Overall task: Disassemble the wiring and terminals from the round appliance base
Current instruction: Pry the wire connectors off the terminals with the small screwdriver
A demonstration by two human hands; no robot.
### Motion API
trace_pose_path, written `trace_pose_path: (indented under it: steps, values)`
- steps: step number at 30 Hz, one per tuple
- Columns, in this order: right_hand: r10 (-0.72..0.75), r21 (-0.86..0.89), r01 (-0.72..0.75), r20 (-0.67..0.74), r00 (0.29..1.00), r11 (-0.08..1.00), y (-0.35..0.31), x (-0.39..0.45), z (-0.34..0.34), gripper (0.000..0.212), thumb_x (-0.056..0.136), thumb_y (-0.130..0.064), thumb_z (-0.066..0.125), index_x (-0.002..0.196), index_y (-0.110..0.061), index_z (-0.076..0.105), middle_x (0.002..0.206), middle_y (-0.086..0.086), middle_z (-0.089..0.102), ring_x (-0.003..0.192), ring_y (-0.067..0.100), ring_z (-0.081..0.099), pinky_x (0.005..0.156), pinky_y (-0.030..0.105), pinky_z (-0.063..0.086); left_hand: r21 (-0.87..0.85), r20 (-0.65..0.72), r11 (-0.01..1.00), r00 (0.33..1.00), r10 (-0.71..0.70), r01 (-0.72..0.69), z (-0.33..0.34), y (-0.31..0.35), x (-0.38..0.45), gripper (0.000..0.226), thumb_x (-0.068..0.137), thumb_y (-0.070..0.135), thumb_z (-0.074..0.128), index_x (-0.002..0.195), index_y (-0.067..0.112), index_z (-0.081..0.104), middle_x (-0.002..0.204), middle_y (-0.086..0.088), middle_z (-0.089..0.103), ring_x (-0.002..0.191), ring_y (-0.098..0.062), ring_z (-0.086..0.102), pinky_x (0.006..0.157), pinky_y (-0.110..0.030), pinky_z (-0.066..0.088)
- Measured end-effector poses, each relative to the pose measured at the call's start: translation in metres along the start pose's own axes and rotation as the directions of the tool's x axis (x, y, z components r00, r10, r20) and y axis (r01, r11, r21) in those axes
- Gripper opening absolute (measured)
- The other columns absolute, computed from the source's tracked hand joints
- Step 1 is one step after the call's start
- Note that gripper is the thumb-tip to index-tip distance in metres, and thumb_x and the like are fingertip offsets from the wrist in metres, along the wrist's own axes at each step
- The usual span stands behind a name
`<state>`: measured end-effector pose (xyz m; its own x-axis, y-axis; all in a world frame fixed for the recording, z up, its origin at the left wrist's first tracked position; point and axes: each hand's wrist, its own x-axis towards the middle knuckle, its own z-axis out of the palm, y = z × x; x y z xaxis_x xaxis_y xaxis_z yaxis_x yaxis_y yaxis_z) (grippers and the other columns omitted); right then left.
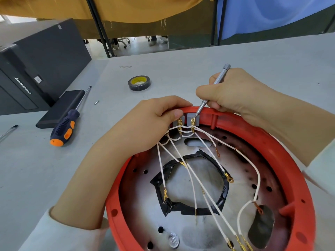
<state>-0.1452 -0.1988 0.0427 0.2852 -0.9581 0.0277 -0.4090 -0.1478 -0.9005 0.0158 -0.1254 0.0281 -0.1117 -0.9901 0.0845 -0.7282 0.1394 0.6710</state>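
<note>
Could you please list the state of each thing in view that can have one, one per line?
Left hand: grips the base rim by the terminals.
Right hand: holds the thin driver.
Thin driver: tilted, tip at a terminal.
Terminals: plugged into the grey block.
Wires: attached at the block, far ends loose.
Base: open, lying on the table.
Big screwdriver: lying unused.
Tape roll: lying flat.

It looked like a repair bench in an office or workshop. A plain grey table [181, 69] carried a screwdriver [67, 124], a roll of black tape [139, 83] and a loose screw [96, 102]. A black computer case [36, 66] stood at the left, and cloth screens [272, 13] hung behind.
</note>
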Motion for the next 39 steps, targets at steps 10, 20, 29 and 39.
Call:
trace_pose_path:
  steps: [10, 20, 29, 39]
  values:
    - [-0.017, -0.047, 0.016, -0.018, 1.000, 0.999, 0.0009, 0.0012, 0.0026, 0.037, 0.073, -0.010, 0.059, 0.044, -0.015, 0.036, 0.030, -0.005, 0.038, 0.028, 0.005, 0.030, 0.032, 0.009, 0.025, -0.003, 0.000, 1.000, 1.000, 0.002, -0.002, -0.0011, 0.0000, 0.0002, 0.027, 0.098, 0.025, 0.046, 0.112, 0.043, 0.060, 0.099, 0.027, 0.064, 0.090, 0.013, 0.055, 0.075, 0.000, 0.037]
    - [-0.074, -0.027, 0.072, -0.085, 0.994, 0.997, 0.0021, -0.0025, 0.0031, 0.036, 0.072, -0.007, 0.059, 0.047, -0.014, 0.036, 0.030, -0.005, 0.037, 0.029, 0.008, 0.032, 0.034, 0.010, 0.026, -0.008, -0.002, 1.000, 1.000, 0.004, -0.004, -0.0014, -0.0007, -0.0003, 0.027, 0.098, 0.025, 0.046, 0.114, 0.040, 0.060, 0.100, 0.027, 0.063, 0.093, 0.011, 0.055, 0.078, -0.001, 0.037]
    - [0.075, -0.038, -0.074, 0.025, 0.997, 0.997, -0.0035, 0.0015, 0.0008, 0.035, 0.074, -0.010, 0.055, 0.046, -0.015, 0.035, 0.030, -0.004, 0.037, 0.026, 0.005, 0.028, 0.031, 0.008, 0.023, 0.007, -0.001, 1.000, 1.000, 0.012, -0.012, -0.0008, -0.0013, 0.0012, 0.027, 0.098, 0.024, 0.047, 0.113, 0.042, 0.061, 0.094, 0.029, 0.061, 0.085, 0.016, 0.052, 0.071, 0.003, 0.034]
    - [-0.045, 0.001, 0.045, -0.073, 0.996, 0.999, 0.0006, -0.0029, 0.0026, 0.035, 0.076, -0.008, 0.058, 0.051, -0.014, 0.035, 0.029, -0.008, 0.033, 0.027, 0.005, 0.029, 0.032, 0.011, 0.024, 0.009, -0.006, 1.000, 1.000, 0.027, -0.027, -0.0002, -0.0017, 0.0014, 0.027, 0.098, 0.023, 0.046, 0.108, 0.044, 0.060, 0.100, 0.024, 0.065, 0.092, 0.011, 0.056, 0.077, -0.003, 0.039]
